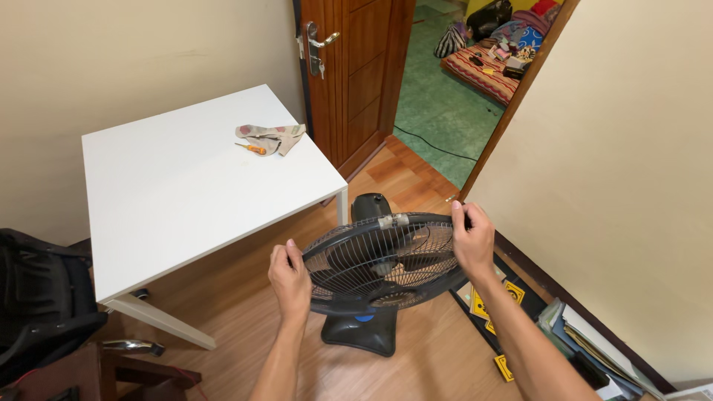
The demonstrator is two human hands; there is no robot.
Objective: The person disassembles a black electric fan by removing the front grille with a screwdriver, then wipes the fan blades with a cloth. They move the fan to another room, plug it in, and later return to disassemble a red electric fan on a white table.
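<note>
Below, the left hand (290,280) and right hand (472,240) each clamp opposite rims of a dark fan (382,263) standing on the floor near a white counter (186,178).

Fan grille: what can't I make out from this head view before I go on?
- Fan grille: its clips are too small to read; the rear grille and blades show only through the wires.
- Left hand and right hand: fingertips curl behind the rim, so the grip is hidden.
- Fan base: its controls are covered by the grille.
- Screwdriver on the white table: tip too small.
</note>
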